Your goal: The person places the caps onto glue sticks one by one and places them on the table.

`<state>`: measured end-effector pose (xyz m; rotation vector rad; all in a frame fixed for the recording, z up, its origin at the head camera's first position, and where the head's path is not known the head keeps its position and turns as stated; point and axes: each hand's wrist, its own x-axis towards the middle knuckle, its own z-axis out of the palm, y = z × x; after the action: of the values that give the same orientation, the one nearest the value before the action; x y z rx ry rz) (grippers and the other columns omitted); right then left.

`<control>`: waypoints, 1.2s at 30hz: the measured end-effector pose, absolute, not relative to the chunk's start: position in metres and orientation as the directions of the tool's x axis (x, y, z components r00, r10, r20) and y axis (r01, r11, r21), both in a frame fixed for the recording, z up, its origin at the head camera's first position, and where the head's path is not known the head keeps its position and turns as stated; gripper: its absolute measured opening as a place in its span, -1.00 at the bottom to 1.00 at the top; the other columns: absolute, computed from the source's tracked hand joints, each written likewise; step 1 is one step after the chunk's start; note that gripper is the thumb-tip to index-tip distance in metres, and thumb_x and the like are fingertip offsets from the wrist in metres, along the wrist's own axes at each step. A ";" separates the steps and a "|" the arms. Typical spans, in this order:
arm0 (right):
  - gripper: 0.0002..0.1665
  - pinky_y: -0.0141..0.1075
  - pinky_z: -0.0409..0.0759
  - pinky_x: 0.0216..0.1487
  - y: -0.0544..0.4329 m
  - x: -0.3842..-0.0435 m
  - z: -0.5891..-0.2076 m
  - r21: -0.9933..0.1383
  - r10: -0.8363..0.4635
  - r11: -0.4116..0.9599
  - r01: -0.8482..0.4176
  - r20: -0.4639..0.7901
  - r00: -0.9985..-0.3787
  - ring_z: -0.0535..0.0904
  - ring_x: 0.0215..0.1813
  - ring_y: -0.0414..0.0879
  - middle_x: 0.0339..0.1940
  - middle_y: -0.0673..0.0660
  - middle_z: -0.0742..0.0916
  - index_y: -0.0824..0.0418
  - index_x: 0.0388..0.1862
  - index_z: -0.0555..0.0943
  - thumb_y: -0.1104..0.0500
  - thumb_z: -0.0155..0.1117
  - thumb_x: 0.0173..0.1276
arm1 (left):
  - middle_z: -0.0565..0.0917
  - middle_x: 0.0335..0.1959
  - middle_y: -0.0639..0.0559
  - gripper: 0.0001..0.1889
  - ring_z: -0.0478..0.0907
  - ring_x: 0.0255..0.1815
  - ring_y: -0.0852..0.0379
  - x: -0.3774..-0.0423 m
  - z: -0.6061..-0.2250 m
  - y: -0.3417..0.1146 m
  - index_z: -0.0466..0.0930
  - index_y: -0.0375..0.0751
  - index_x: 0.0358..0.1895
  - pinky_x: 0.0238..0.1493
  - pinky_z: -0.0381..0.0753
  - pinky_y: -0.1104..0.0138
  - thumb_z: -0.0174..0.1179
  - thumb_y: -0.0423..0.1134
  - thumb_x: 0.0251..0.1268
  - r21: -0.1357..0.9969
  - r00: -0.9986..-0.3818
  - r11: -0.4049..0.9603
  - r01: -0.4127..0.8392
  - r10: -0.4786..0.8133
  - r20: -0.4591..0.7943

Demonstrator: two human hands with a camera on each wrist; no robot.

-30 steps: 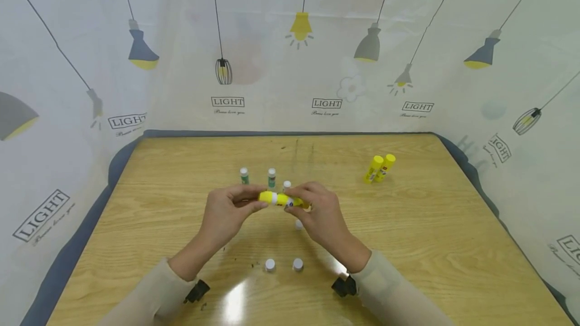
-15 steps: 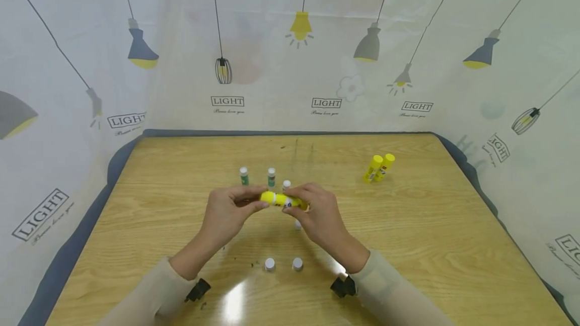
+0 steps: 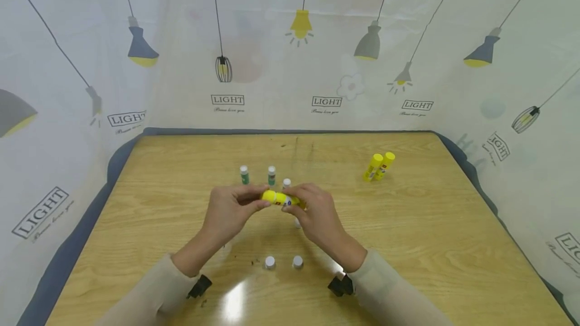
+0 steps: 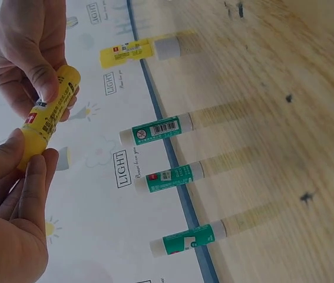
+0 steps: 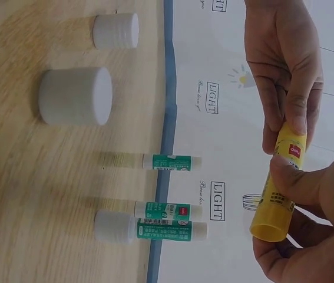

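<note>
Both hands hold one yellow glue stick (image 3: 281,198) level above the middle of the table. My left hand (image 3: 228,213) pinches its cap end between thumb and fingers. My right hand (image 3: 320,213) grips the other end of the body. In the left wrist view, the glue stick (image 4: 48,118) shows a red label and dark print. Its round yellow end (image 5: 273,227) faces the camera in the right wrist view. Beyond the hands stand three green glue sticks with white tops: one on the left (image 3: 244,177), one in the middle (image 3: 272,177), one partly hidden by the right hand (image 3: 286,184).
Two yellow glue sticks, one (image 3: 373,167) beside another (image 3: 385,166), stand upright at the table's back right. Nearer me are small white cap-like cylinders: left (image 3: 270,262), right (image 3: 297,262), and one partly under my right hand (image 3: 297,223). A printed cloth (image 3: 281,74) surrounds the wooden table (image 3: 435,225).
The white band between the held glue stick's cap and body has narrowed to a thin line, as my hands drew slightly closer together. The standing glue sticks and white cylinders stay put.
</note>
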<state>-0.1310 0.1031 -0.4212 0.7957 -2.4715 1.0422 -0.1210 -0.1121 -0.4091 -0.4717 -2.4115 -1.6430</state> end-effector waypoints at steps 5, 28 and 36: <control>-0.63 -0.28 0.75 -0.13 0.103 -0.131 -0.422 -0.542 -0.369 0.570 -0.618 0.503 -0.782 0.71 -0.09 -0.09 -0.11 0.09 0.79 0.24 -0.03 0.75 0.23 0.55 0.16 | 0.81 -0.13 -0.04 -0.71 0.79 -0.20 0.12 -0.122 -0.408 -0.112 0.79 -0.26 -0.06 -0.21 0.76 0.41 0.49 -0.31 0.12 0.857 -0.932 0.366 0.363 0.165 0.324; -0.62 -0.24 0.75 -0.09 0.111 -0.127 -0.420 -0.532 -0.365 0.618 -0.579 0.458 -0.811 0.72 -0.09 -0.07 -0.11 0.10 0.79 0.25 -0.03 0.73 0.23 0.55 0.14 | 0.81 -0.15 -0.01 -0.73 0.78 -0.22 0.16 -0.124 -0.406 -0.101 0.81 -0.14 -0.07 -0.25 0.77 0.41 0.50 -0.31 0.11 0.867 -0.936 0.358 0.346 0.199 0.291; -0.60 -0.28 0.73 -0.11 0.114 -0.130 -0.418 -0.533 -0.380 0.639 -0.554 0.408 -0.830 0.69 -0.08 -0.10 -0.06 0.07 0.77 0.22 0.03 0.71 0.23 0.56 0.21 | 0.82 -0.18 -0.01 -0.72 0.78 -0.25 0.18 -0.125 -0.404 -0.100 0.80 -0.11 -0.05 -0.26 0.77 0.40 0.51 -0.25 0.13 0.872 -0.943 0.365 0.326 0.189 0.273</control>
<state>-0.1301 0.1137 -0.4179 0.7573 -2.6028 0.9736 -0.1255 -0.1004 -0.4041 -0.4723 -2.4887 -1.6365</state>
